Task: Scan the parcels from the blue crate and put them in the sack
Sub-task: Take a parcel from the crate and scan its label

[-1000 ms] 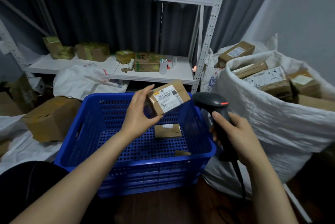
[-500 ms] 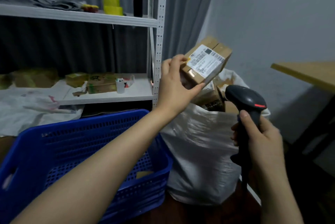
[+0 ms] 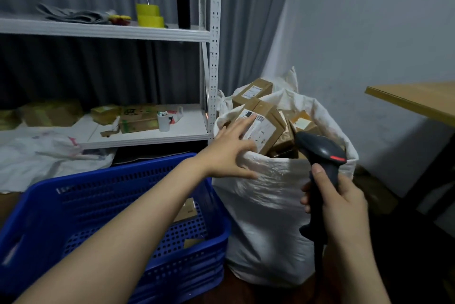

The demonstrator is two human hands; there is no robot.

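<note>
While the left grip [image 3: 229, 148] is held open with fingers spread over the near rim of the sack [image 3: 266, 210], nothing is carried in it; whether a labelled parcel [image 3: 267, 128] in the sack is touched cannot be told. The right grip [image 3: 342, 202] is closed round the scanner [image 3: 320, 153]. Two small parcels [image 3: 188, 210] are seen low in the blue crate [image 3: 73, 195], below and left of the left grip, which is judged the nearer.

Light: dim and cool, darkening toward the lower right.
Edges: straight lines are bowing.
Blur: blue perforated plastic crate [image 3: 37, 242] is smearing at lower left.
</note>
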